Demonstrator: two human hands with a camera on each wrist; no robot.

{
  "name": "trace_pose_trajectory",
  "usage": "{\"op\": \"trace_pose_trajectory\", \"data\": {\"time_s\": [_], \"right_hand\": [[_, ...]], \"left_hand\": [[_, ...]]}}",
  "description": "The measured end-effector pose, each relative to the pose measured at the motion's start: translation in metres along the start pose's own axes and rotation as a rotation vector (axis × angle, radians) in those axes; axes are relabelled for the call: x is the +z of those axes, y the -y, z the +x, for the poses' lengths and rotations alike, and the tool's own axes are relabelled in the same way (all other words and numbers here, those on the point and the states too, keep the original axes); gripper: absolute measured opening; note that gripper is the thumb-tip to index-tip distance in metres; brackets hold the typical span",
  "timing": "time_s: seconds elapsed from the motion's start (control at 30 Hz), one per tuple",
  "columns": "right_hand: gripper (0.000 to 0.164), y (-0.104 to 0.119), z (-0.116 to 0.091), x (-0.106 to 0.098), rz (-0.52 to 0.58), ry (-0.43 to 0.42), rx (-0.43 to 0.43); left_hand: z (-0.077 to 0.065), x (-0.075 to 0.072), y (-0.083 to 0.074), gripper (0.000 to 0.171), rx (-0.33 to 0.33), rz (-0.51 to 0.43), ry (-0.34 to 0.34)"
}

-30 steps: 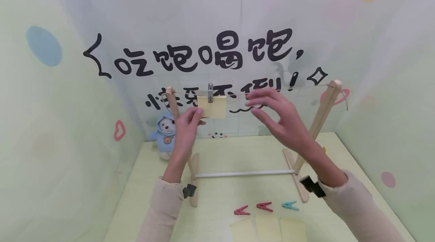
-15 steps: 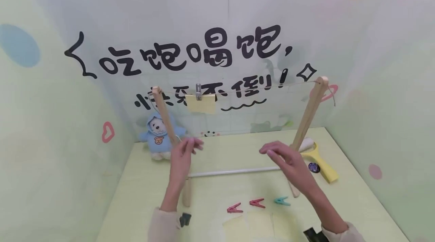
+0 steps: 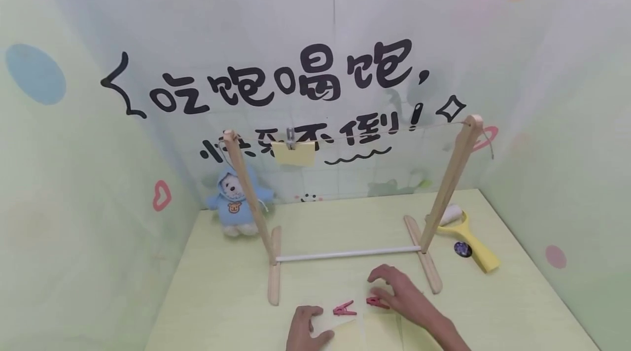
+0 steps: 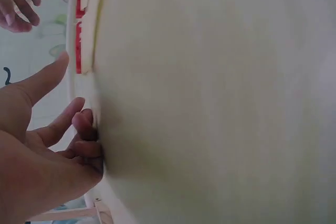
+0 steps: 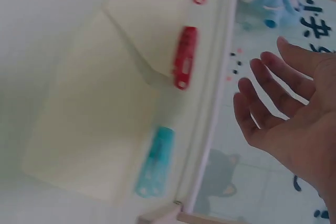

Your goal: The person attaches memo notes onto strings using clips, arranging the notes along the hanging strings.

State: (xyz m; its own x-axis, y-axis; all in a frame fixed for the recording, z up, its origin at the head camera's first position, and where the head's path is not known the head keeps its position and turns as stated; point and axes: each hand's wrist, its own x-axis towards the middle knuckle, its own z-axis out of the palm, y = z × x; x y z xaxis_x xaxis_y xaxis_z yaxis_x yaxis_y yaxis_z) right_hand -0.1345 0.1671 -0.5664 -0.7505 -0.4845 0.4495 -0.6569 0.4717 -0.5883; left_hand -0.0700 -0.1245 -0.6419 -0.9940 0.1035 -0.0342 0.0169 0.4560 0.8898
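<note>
My left hand [image 3: 304, 330] is low at the front of the table, beside the left sticky note [image 3: 346, 335]. Its fingers are loosely bent around nothing, and the left wrist view has them at the tabletop. My right hand [image 3: 401, 297] hovers over the right red clothespin [image 3: 376, 302] with parted, relaxed fingers. The right wrist view shows it apart from the pins. Another red clothespin [image 3: 344, 309] lies between the hands. A teal clothespin [image 5: 156, 162], hidden by my right hand in the head view, lies near more yellow notes [image 3: 382, 332].
A wooden frame [image 3: 453, 181] stands behind, with a string across its top and a white rod [image 3: 345, 254] low down. A grey clip [image 3: 290, 137] holds a yellow note [image 3: 296, 155] on the string. A plush toy [image 3: 237, 206] sits left; a yellow lint roller [image 3: 473, 241] lies right.
My left hand has let go of the hanging note. Both hands have come down from the string to the clothespins and notes at the table's front. The note stays clipped on the string.
</note>
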Motion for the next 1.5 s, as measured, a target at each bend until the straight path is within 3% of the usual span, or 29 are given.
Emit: {"op": "trace_pose_trajectory", "data": {"time_s": [0.17, 0.27, 0.33, 0.43, 0.53, 0.6, 0.83, 1.13, 1.4, 1.5], "right_hand": [[0.032, -0.004, -0.012, 0.043, -0.199, 0.093, 0.002], [0.039, -0.004, -0.017, 0.056, -0.269, 0.110, 0.023], [0.041, -0.004, -0.018, 0.060, -0.297, 0.119, 0.044], [0.040, -0.006, -0.020, 0.064, -0.313, 0.128, 0.055], [0.041, -0.009, -0.021, 0.067, -0.324, 0.113, 0.032], [0.042, -0.010, -0.023, 0.068, -0.328, 0.096, 0.013], [0.044, -0.012, -0.025, 0.071, -0.334, 0.067, -0.004], [0.041, -0.011, -0.025, 0.073, -0.341, 0.073, 0.013], [0.044, -0.009, -0.029, 0.077, -0.359, 0.061, 0.017], [0.041, -0.007, -0.030, 0.078, -0.352, 0.053, 0.029]], "left_hand": [[-0.003, 0.006, 0.013, 0.048, 0.044, 0.012, 0.000], [-0.003, 0.011, 0.017, 0.050, 0.119, 0.112, -0.020], [-0.004, 0.017, 0.020, 0.059, 0.201, 0.207, -0.072], [-0.004, 0.027, 0.024, 0.079, 0.323, 0.319, -0.205], [-0.003, 0.034, 0.026, 0.088, 0.390, 0.341, -0.307], [-0.003, 0.036, 0.027, 0.086, 0.408, 0.338, -0.337], [-0.005, 0.033, 0.028, 0.077, 0.408, 0.329, -0.293], [-0.003, 0.026, 0.027, 0.052, 0.411, 0.317, -0.227], [-0.003, 0.022, 0.022, 0.036, 0.300, 0.318, -0.130], [-0.003, 0.022, 0.023, 0.034, 0.288, 0.321, -0.123]]}}
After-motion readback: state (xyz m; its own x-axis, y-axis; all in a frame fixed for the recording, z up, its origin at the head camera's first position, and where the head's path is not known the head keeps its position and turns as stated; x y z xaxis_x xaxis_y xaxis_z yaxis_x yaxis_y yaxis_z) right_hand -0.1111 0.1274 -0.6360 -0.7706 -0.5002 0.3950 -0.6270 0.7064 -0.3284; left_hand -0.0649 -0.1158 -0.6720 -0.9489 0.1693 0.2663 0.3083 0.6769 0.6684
